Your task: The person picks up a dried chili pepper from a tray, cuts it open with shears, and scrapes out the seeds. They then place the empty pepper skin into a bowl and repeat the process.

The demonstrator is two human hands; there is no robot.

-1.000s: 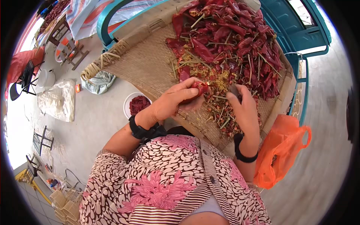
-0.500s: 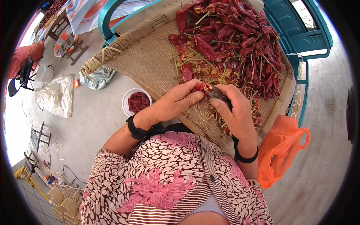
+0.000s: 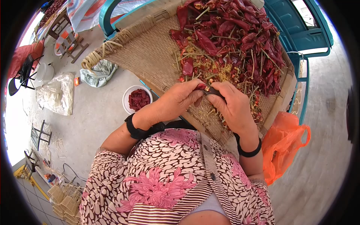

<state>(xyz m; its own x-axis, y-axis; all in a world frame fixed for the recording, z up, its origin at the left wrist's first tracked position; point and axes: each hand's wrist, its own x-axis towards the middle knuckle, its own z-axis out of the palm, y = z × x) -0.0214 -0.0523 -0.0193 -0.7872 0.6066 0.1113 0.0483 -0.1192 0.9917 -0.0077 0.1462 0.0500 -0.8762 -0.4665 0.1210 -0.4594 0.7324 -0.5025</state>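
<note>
Over the woven tray [image 3: 144,50], my left hand [image 3: 180,98] pinches a red dried chili [image 3: 201,86], mostly hidden by its fingers. Close beside it, my right hand [image 3: 232,103] grips a dark tool [image 3: 216,92] that touches the chili's open end; its exact kind is unclear. A large heap of dried red chilies [image 3: 240,35] lies on the tray beyond both hands. Yellow seeds [image 3: 225,72] and stem bits are scattered between the heap and my fingers.
Left below the tray, a white bowl [image 3: 126,100] holds red chili pieces. An orange plastic bag [image 3: 279,146] hangs at the right, near a teal chair [image 3: 296,30]. Clear plastic bags [image 3: 58,92] and a small wooden stool [image 3: 73,47] are on the floor at left.
The dark tool has turned and shows less of its surface. My hands stay close together, with the right one slightly lower; less of the chili shows between them.
</note>
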